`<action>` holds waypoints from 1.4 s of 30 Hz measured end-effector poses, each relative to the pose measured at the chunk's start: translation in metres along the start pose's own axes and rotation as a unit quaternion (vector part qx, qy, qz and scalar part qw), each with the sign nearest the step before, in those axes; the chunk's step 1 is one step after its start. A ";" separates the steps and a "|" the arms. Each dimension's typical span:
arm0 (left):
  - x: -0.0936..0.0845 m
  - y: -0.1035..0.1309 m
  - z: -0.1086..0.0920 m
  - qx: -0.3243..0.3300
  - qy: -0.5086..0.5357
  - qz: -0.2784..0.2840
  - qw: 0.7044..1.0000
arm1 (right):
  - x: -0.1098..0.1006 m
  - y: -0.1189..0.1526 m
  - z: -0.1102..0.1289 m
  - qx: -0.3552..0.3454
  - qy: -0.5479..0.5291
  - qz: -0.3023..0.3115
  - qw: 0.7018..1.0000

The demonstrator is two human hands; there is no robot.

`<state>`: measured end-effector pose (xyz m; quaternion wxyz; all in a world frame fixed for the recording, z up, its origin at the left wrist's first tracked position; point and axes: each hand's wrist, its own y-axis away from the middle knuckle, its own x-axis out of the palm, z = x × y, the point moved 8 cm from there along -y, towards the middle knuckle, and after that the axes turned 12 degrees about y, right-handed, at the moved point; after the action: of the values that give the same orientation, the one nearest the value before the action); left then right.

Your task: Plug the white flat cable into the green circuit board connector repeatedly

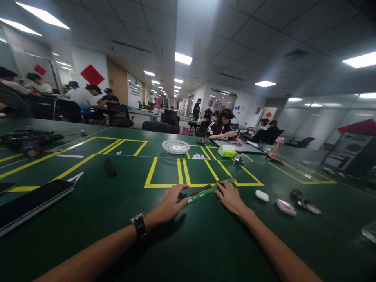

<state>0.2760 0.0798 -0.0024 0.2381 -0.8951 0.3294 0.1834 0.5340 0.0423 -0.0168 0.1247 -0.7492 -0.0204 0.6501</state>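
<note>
A long, narrow green circuit board (202, 193) with brown tabs along its far edge lies slantwise between my two hands, just above or on the green table. My left hand (172, 201), below a black-strapped watch (139, 225), has its thumb and fingers round the board's near left end. Closer to the far right end, my right hand (230, 196) grips the board with its fingertips, and a ring shows on one finger. How firmly each hand presses cannot be made out.
Yellow tape (164, 185) marks the green table (188, 250). Beyond stand a white basket (176, 147) and a green tissue pack (227, 151). At right lie a white case (262, 196), a pink-white case (286, 207) and keys (304, 201); at left, a black-topped slab (35, 201). A co-worker (223, 125) sits opposite.
</note>
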 end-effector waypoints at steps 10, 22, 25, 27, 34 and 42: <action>0.003 0.001 -0.003 0.007 -0.033 0.030 0.999 | 0.005 -0.001 0.001 -0.011 -0.002 0.035 0.999; 0.003 0.003 -0.004 0.011 -0.024 0.024 0.999 | -0.007 0.000 0.001 -0.017 -0.038 -0.007 0.999; 0.003 0.003 -0.003 0.016 -0.023 0.023 0.999 | -0.004 -0.001 0.000 -0.021 -0.035 0.005 0.999; 0.002 0.002 -0.003 0.015 -0.021 0.021 0.999 | -0.005 0.000 0.001 -0.035 -0.042 0.012 0.998; 0.002 0.001 -0.006 0.045 -0.042 -0.003 0.998 | -0.040 0.023 0.055 -0.207 -0.118 0.022 0.971; 0.023 0.010 -0.017 0.104 -0.151 0.091 0.979 | -0.075 0.058 0.123 -0.345 -0.187 0.008 0.920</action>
<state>0.2888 0.0525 -0.0023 0.3595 -0.7936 0.3871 0.3017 0.3948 -0.0085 0.0288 -0.1525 -0.6110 -0.2605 0.7318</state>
